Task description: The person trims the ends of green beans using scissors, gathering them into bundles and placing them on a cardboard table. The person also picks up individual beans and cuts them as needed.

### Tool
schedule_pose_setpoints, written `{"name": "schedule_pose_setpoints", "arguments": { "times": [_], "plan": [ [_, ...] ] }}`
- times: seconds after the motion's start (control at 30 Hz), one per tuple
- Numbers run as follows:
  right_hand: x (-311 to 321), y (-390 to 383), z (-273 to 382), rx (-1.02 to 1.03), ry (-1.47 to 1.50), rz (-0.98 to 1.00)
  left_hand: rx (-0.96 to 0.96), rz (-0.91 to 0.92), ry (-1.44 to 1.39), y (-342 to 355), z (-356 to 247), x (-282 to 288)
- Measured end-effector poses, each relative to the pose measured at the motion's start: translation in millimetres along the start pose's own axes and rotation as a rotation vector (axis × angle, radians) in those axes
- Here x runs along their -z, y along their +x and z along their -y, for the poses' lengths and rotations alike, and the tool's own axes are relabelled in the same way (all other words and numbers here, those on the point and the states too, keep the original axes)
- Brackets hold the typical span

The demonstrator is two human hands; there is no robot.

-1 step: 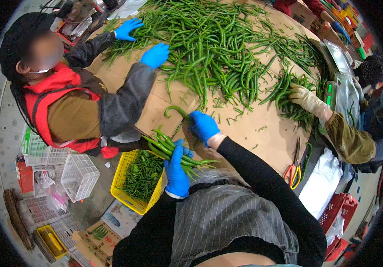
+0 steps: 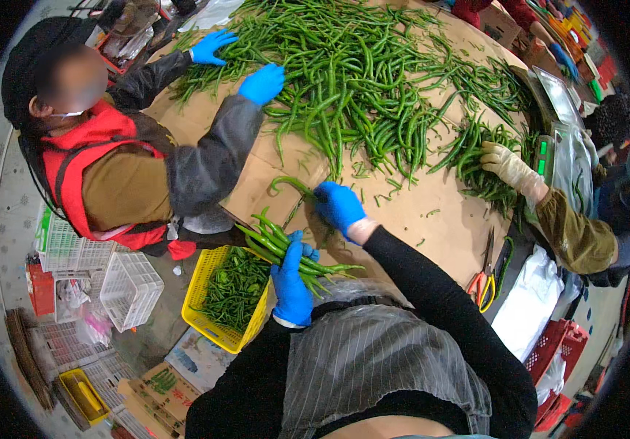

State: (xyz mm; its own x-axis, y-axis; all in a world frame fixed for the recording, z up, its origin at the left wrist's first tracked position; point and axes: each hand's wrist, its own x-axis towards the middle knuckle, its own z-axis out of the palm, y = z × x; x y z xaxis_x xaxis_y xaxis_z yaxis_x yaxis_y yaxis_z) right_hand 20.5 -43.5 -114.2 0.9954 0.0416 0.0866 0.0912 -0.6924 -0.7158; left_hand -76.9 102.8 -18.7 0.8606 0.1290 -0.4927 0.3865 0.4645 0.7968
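My left hand (image 2: 293,282), in a blue glove, grips a bunch of long green chili peppers (image 2: 275,238) at the table's near edge, above a yellow basket (image 2: 200,293) filled with green peppers. Up and right of it, my right hand (image 2: 337,206), also gloved blue, has its fingers closed on the end of a single curved pepper (image 2: 289,183) over the cardboard-covered tabletop (image 2: 425,241). Beyond both hands lies a large loose pile of green peppers (image 2: 351,80), with short bits scattered on the cardboard.
At left, a co-worker (image 2: 132,183) in blue gloves reaches toward the pile; white crates (image 2: 128,293) stand below. At right, another's gloved hand (image 2: 505,164) touches peppers beside a scale (image 2: 545,157). Scissors (image 2: 485,274), a white bag (image 2: 523,293) and red crates (image 2: 556,351) are nearby.
The left co-worker's nearer hand has moved slightly up and to the right, and the right co-worker's hand a little to the right. My own hands look almost unchanged.
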Motion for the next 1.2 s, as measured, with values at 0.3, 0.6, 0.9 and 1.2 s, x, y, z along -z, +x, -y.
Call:
{"name": "schedule_pose_setpoints", "arguments": {
  "times": [0.3, 0.6, 0.9, 1.2],
  "plan": [
    [110.4, -16.6, -18.3, -0.423, 0.957, 0.405, 0.110, 0.042, -0.082, 3.0, 14.2, -14.2],
    [97.4, -93.3, 19.2, -0.170, 0.915, 0.199, 0.034, 0.178, 0.046, 5.2, 24.7, -19.9],
    [89.6, -121.0, -14.3, -0.143, -0.024, -0.178, 0.009, 0.163, -0.003, 15.0, 15.8, -0.9],
    [102.0, -146.3, -58.5, -0.296, 0.047, -0.197, 0.081, 0.262, -0.100, 16.4, 16.2, -4.8]
  ]
}}
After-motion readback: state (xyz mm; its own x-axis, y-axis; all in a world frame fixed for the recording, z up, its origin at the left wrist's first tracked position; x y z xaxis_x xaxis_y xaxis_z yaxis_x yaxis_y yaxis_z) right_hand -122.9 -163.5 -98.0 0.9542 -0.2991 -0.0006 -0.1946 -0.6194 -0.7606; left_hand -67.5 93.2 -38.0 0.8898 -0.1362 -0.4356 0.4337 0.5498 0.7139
